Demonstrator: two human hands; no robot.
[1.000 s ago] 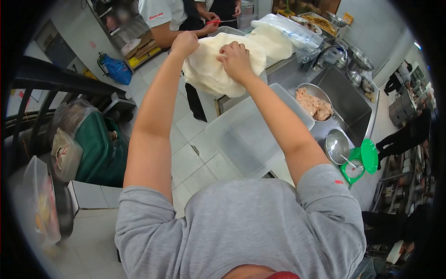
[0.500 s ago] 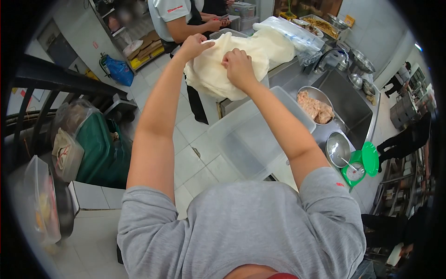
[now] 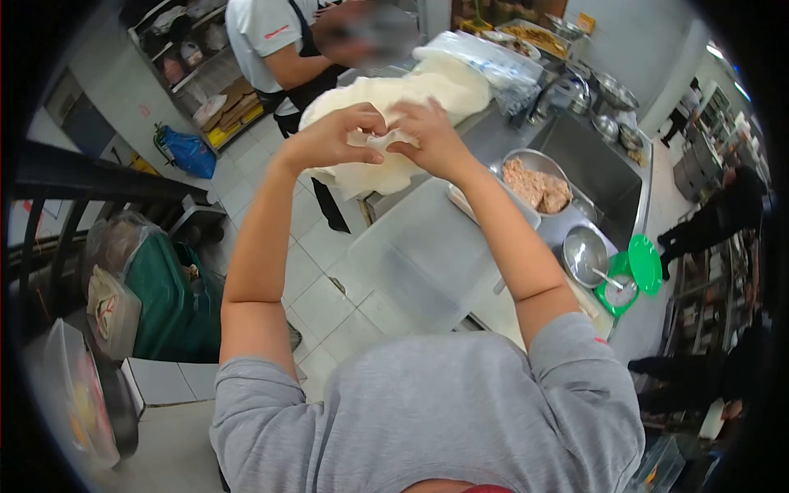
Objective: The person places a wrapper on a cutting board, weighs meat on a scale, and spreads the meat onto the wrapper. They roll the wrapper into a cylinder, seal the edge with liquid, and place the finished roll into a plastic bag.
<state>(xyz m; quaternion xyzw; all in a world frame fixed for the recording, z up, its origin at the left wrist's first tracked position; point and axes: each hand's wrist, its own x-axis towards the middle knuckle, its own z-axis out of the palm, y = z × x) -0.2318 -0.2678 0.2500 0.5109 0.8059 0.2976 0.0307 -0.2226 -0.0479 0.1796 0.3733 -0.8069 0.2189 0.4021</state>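
A stack of thin, pale, floppy sheets like spring roll wrappers (image 3: 374, 179) lies at the counter's end, with more spreading behind it to the right. Over the stack, my left hand (image 3: 335, 140) is curved, its thumb apart from its fingers and nothing plainly in its grip. My right hand (image 3: 433, 141) faces it close by, fingers spread and slightly blurred. The sheets lie below and beyond both hands. An upright clear plastic tub (image 3: 411, 255) is between my forearms, below the stack.
To the right, a metal bowl of pinkish minced filling (image 3: 538, 185) stands beside the sink (image 3: 604, 168). Nearer are a steel bowl (image 3: 584, 253) with a spoon and a green scale (image 3: 629, 287). A co-worker (image 3: 275, 49) stands at the far left of the counter. Green bin (image 3: 168, 283) at left.
My hands have come off the sheets: the left no longer pinches their edge, and the right has lifted with its fingers spread. The sheets now lie flatter. The view has shifted slightly.
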